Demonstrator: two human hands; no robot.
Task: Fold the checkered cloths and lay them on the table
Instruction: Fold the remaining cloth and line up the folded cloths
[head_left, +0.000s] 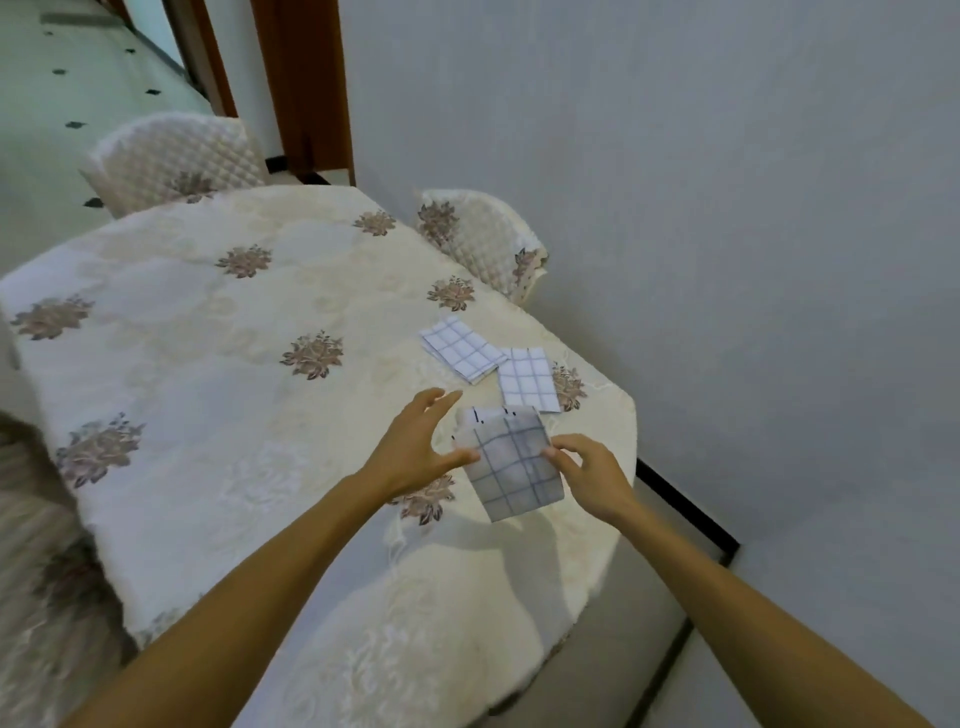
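Observation:
A folded white cloth with a dark checked pattern hangs between my hands, just above the table. My right hand pinches its right edge between thumb and fingers. My left hand is at the cloth's left edge with fingers spread, its thumb touching the fabric. Two folded checkered cloths lie flat on the table beyond: one further back, the other to its right, their corners overlapping.
The table carries a cream floral tablecloth. A quilted chair stands at its far side and another chair at the right by the grey wall. The table's right edge lies just past the cloths.

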